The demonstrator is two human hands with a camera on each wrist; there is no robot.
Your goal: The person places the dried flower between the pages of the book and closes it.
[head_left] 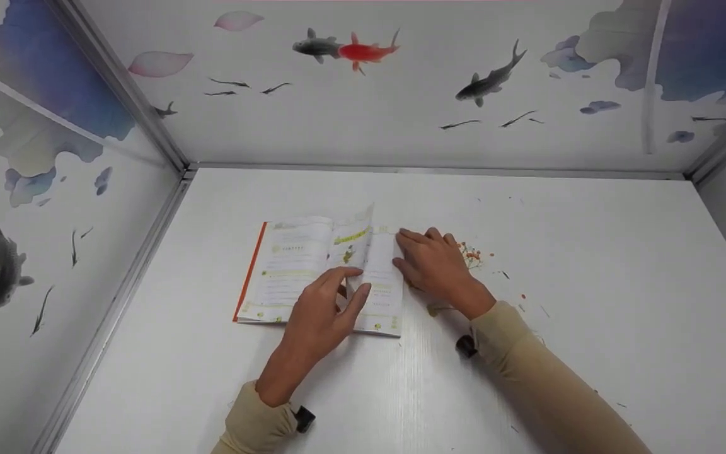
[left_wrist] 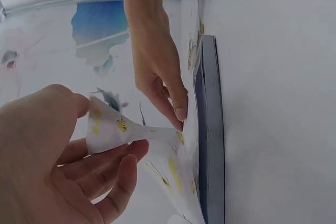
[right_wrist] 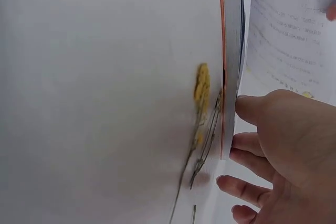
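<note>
In the head view an open book (head_left: pixel 293 265) with an orange-red cover edge lies on the white table. My left hand (head_left: pixel 322 309) pinches a raised page (head_left: pixel 351 236), which curls upright near the book's middle. In the left wrist view the free edge of that page (left_wrist: pixel 105 127) sits between the fingers. My right hand (head_left: pixel 435 261) rests at the book's right edge. Seen from the right wrist, that hand's thumb touches the top page and nearby fingers touch the edge of the page block (right_wrist: pixel 231 51). A dried yellow flower (right_wrist: pixel 202 85) on a thin stem lies beside the book.
Small orange dried flowers (head_left: pixel 471 255) lie just past my right hand. Stem bits and petals are scattered over the right side of the table (head_left: pixel 590 271). White panels (head_left: pixel 401 120) painted with fish enclose the table at the back and sides.
</note>
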